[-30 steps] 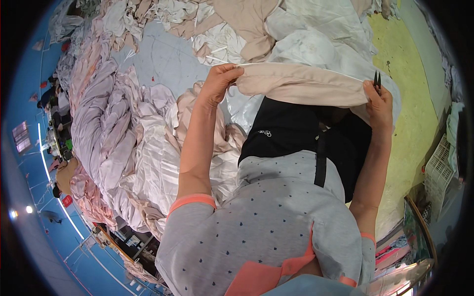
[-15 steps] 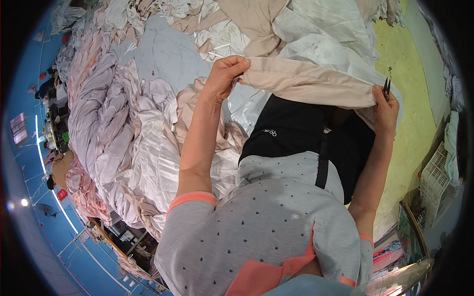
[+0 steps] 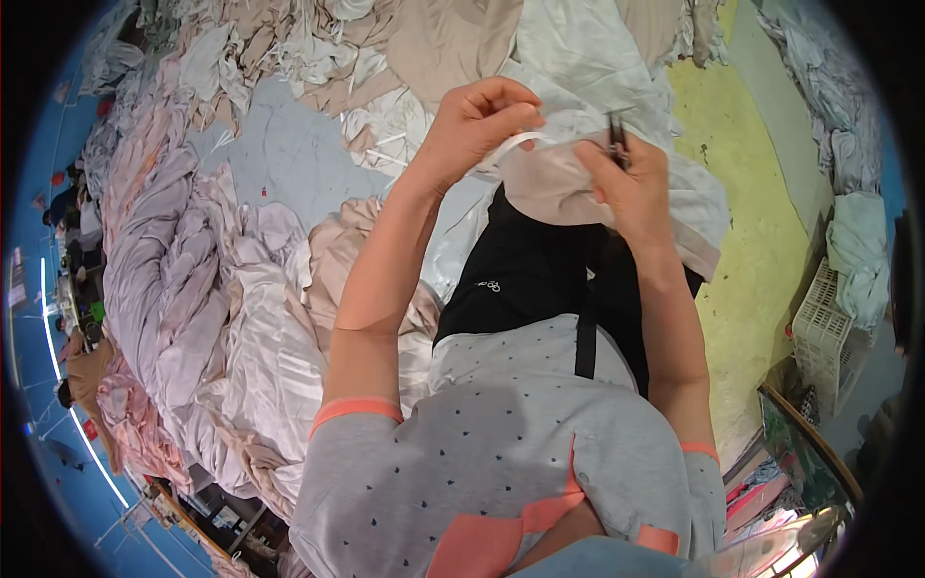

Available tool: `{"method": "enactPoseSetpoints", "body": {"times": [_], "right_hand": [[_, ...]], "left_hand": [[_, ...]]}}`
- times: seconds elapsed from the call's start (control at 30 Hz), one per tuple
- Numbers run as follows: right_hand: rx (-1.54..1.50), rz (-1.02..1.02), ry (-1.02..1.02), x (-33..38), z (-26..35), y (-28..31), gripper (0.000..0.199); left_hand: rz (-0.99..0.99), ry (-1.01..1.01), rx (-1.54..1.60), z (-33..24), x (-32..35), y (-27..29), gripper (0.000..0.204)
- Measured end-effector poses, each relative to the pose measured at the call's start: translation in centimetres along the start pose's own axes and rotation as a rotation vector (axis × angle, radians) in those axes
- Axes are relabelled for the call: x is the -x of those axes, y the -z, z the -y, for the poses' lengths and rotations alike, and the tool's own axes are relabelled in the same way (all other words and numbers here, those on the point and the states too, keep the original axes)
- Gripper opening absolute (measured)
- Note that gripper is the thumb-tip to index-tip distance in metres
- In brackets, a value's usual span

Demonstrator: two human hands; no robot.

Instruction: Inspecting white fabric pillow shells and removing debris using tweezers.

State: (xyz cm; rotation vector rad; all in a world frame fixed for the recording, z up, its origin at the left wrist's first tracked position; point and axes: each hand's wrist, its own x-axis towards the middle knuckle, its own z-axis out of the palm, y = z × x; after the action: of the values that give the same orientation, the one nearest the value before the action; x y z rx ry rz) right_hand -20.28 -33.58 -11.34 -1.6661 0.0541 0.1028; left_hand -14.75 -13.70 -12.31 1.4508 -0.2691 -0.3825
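Head view: above the black trousers [image 3: 540, 289], the left hand [image 3: 477, 125] pinches a white strip at the edge of a beige garment [image 3: 554, 183]. The right hand [image 3: 626, 188] grips the same fabric, closed around small thread snips [image 3: 617, 144]. With the blades this close to the bunched cloth, a slip could nick the fabric or a finger.

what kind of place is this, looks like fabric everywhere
Probably a garment workshop or textile sorting floor. Heaps of pale pink and beige cloth cover the floor, a white plastic crate stands to the right, and the hands, left and right, work a beige piece with small snips.
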Motion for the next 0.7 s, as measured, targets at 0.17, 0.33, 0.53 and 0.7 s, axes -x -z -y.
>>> {"method": "enactPoseSetpoints", "body": {"times": [0.17, 0.33, 0.53, 0.7], "right_hand": [[-0.104, -0.150, 0.080, 2.7, 1.9, 3.7, 0.005], [-0.004, -0.120, 0.138, 5.5, 4.5, 6.0, 0.004], [0.321, -0.334, 0.512, 10.2, 8.3, 11.3, 0.004], [0.132, -0.914, 0.567, 20.2, 14.6, 22.2, 0.020]], "left_hand": [[0.036, -0.001, 0.014, 4.9, -0.1, 1.0, 0.031], [0.232, -0.343, -0.292, 4.3, -1.7, -3.6, 0.057], [0.422, -0.427, -0.407, 3.1, -3.9, -8.3, 0.011], [0.386, -0.497, -0.818, 5.5, -7.0, -9.6, 0.010]]}}
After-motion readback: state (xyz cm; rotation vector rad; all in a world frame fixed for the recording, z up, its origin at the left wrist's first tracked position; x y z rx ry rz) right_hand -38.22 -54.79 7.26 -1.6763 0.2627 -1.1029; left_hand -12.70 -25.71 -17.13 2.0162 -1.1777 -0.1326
